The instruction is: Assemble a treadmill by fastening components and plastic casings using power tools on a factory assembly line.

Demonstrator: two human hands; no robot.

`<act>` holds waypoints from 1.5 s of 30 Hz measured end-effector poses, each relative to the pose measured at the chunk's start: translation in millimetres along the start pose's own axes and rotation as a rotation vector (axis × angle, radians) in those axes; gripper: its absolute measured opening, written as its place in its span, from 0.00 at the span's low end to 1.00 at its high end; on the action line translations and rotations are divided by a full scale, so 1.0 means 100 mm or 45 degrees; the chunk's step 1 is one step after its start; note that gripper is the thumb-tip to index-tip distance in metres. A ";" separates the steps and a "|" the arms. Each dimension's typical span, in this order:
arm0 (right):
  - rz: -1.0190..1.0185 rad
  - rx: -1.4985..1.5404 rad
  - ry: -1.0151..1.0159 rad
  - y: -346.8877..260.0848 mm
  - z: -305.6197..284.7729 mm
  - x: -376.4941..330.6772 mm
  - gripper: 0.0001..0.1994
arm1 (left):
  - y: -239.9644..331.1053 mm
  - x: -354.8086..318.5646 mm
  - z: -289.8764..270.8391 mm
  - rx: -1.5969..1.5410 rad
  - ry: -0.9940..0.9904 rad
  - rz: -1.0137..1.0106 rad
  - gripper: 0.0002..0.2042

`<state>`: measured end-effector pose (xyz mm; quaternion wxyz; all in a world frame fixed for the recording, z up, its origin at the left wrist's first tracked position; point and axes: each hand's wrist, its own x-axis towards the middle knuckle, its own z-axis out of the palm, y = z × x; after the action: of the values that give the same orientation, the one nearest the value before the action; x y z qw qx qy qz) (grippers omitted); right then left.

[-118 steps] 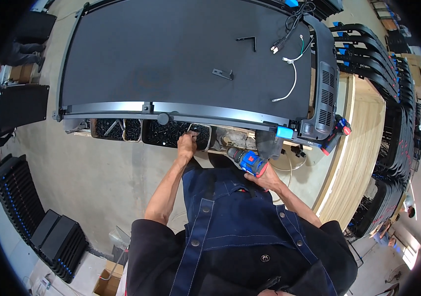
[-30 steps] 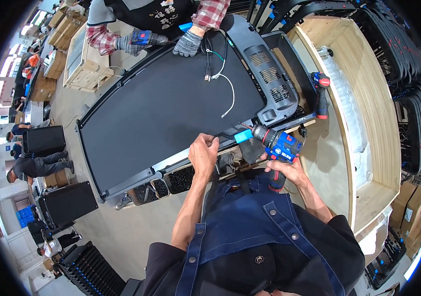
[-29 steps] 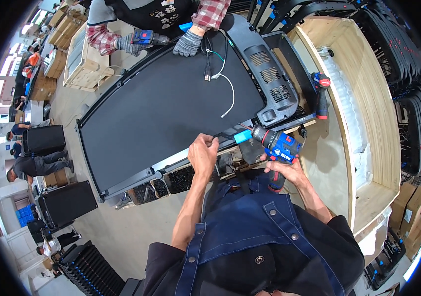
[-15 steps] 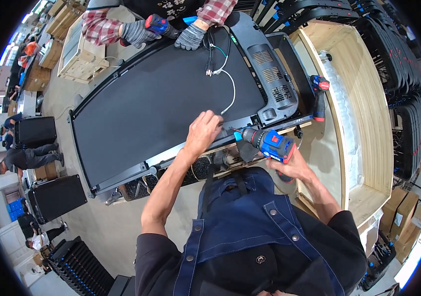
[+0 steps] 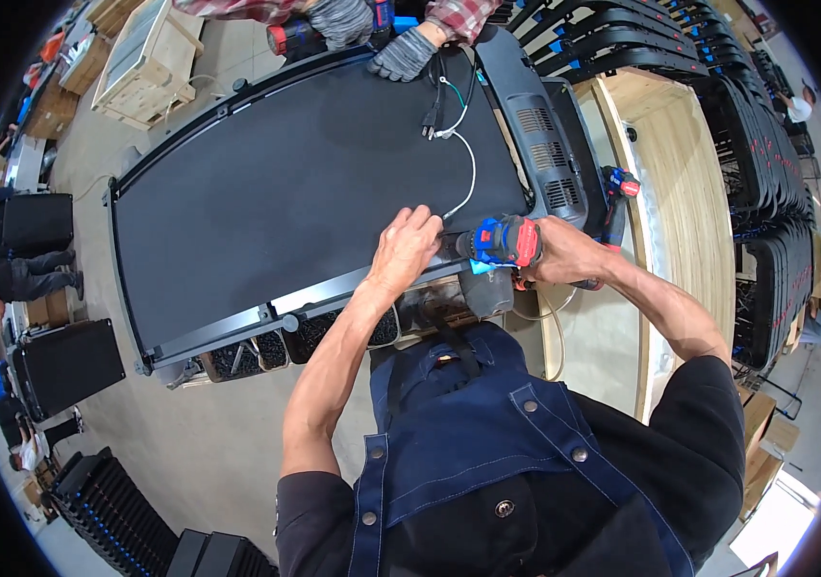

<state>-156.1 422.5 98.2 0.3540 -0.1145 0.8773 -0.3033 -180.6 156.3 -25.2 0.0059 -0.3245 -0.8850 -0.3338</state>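
Note:
A black treadmill deck (image 5: pixel 305 183) with a slotted motor cover (image 5: pixel 550 159) lies in front of me. My left hand (image 5: pixel 409 248) is closed over its near rail (image 5: pixel 228 330), fingertips pinched together; what they hold is hidden. A white cable (image 5: pixel 471 168) runs to those fingertips, and its far part has a black plug (image 5: pixel 431 120). In my right hand (image 5: pixel 564 252) is a blue, black and red cordless drill (image 5: pixel 502 240). The drill's nose points left at the rail, close beside my left fingers; its tip is hidden.
Across the deck, a co-worker's grey gloved hand (image 5: pixel 403 56) rests on the edge, another holding a power tool (image 5: pixel 297 40). A second cordless driver (image 5: pixel 618 197) hangs by the wooden crate (image 5: pixel 704 231) at right. Below the rail are bins of small parts (image 5: pixel 247 358).
My right hand has brought the drill up and left to the rail, beside my left fingers. The co-worker's tool hand has moved. The whole view has shifted slightly.

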 end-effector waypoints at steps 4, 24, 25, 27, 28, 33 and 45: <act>-0.071 -0.047 0.021 0.07 0.04 0.07 0.16 | -0.03 0.00 0.00 0.017 -0.002 0.010 0.11; 0.391 -0.644 -0.258 -1.03 -0.08 0.44 0.17 | -0.17 -0.14 -0.07 -0.102 0.114 0.099 0.10; 0.394 -0.657 -0.269 -1.02 -0.07 0.44 0.17 | -0.11 -0.22 -0.16 -0.074 0.172 0.120 0.10; 0.365 -0.626 -0.214 -0.95 -0.04 0.41 0.15 | 0.10 -0.66 -0.30 -0.225 0.308 0.063 0.08; 0.362 -0.630 -0.211 -0.87 -0.01 0.40 0.15 | 0.16 -0.96 -0.24 -0.370 0.262 -0.082 0.06; 0.236 -0.619 -0.135 -0.73 -0.01 0.37 0.14 | -0.56 -2.31 1.15 0.033 -0.278 -0.914 0.16; -0.101 -0.236 0.185 -0.47 0.22 -0.29 0.18 | -1.00 -2.52 1.49 0.148 -0.372 -0.946 0.04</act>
<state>-120.3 387.3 130.2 0.2651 -0.1589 0.9197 -0.2423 -8.7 43.9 -257.0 -0.2227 -0.0254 -0.9510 -0.2128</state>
